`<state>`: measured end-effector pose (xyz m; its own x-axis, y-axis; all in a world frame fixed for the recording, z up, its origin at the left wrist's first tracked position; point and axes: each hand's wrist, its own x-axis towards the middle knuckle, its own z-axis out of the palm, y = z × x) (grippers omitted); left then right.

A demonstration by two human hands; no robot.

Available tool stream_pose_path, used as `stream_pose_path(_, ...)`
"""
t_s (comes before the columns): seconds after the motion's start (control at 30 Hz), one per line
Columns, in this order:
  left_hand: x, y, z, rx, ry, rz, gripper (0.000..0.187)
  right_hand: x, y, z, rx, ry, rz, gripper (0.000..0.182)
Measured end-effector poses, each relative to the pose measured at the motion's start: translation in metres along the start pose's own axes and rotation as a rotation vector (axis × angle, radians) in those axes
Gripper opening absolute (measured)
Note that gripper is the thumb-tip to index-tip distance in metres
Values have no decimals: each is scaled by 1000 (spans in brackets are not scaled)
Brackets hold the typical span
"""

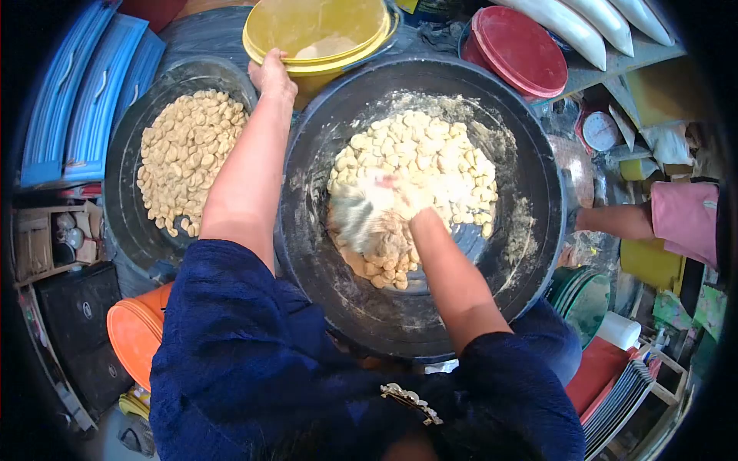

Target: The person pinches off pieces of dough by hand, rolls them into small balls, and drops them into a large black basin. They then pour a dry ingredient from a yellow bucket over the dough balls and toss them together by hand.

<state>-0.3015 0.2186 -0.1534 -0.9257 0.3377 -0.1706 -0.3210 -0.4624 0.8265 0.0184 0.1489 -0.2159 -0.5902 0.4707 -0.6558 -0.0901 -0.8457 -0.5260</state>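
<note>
My left hand (273, 75) is closed on the near left rim of a yellow bucket (314, 67), which holds some pale powder. Over a large black tub (419, 338), my right hand (409, 201) is smeared by motion. Beside its fingers is a blurred greyish-white thing (352, 215) that I cannot make out, apparently in its grip. Pale yellow bean-like pieces (419, 146) fill the middle of the tub, and those near my right hand carry tan powder (388, 238). Powder also streaks the tub's inner wall.
On the left a smaller black tub (127, 207) holds tan-coated pieces (188, 150). Blue lids (104, 92) and an orange bucket (134, 330) stand nearby. A lidded red bucket (519, 54) sits behind the tub. At right are another person's arm (619, 223) and a green bucket (588, 303).
</note>
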Motion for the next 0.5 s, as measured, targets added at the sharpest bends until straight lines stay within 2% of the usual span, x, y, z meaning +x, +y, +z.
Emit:
stream_pose_path(0.03,9,-13,-10,-5,4,-15,44,10,-20,5,-2,123,-23,22)
stream_pose_path(0.07,9,-18,-20,-3,-8,-4,40,25,-41,-13,58,64,-140,21)
stream_pose_path(0.1,9,-8,-27,197,-61,-96,41,32,-66,-42,115,6,-255,20)
stream_pose_path(0.17,-4,15,-22,364,-111,-187,45,23,-110,-86,249,134,-171,21)
stream_pose_path(0.2,-3,12,-23,366,-111,-189,45,13,-115,-113,180,197,-223,22)
stream_pose_path(0.23,-1,9,-21,712,46,8,45,1,-116,-124,106,256,-278,23)
stream_pose_path(0.27,1,5,-21,1053,209,210,45,-7,-106,-133,-230,373,-179,25)
stream_pose_path(0.3,-10,2,-20,1057,208,205,45,-23,-89,-136,-563,485,-69,28)
stream_pose_path(0.33,-30,2,-14,1181,146,721,42,-49,-83,-121,-940,283,87,32)
stream_pose_path(0.37,-53,4,-7,1261,70,1250,41,-72,-80,-107,-1304,55,247,35)
stream_pose_path(0.4,-83,14,4,1260,-300,1127,39,-69,-61,-130,-1722,149,-373,37)
stream_pose_path(0.43,-113,18,12,1237,-659,973,38,-66,-59,-142,-1714,139,-366,37)
stream_pose_path(0.5,-143,-12,5,1222,-1119,560,32,-59,-58,-166,-580,689,-130,40)
